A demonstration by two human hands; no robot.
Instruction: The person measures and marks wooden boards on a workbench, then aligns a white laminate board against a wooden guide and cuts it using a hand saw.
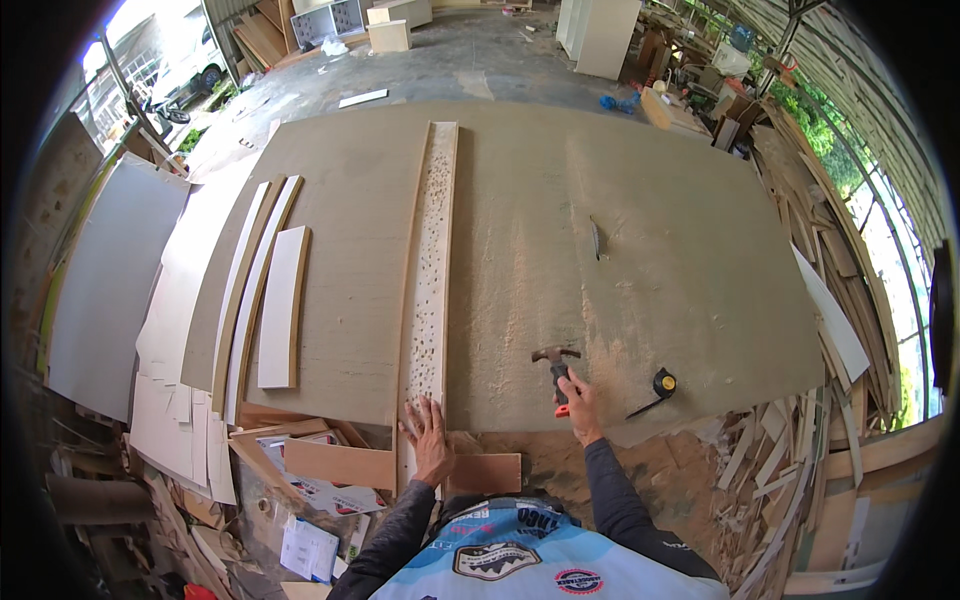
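While the left hand [430, 440] lies flat with fingers spread and released on the near end of the long narrow strip [430, 260], the right hand [578, 400] has its fingers clenched around the hammer [556, 368]. The hammer's long axis runs away from the person, head pointing far, low over the sawdust-covered surface [650, 250]. The strip runs lengthwise away too. A tape measure [664, 382] sits just right of the hammer.

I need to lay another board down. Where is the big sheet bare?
Bare: between the long pitted strip and the small blade, and the far right beyond it. Crowded: white strips at the left edge; hammer and tape measure near the right hand.
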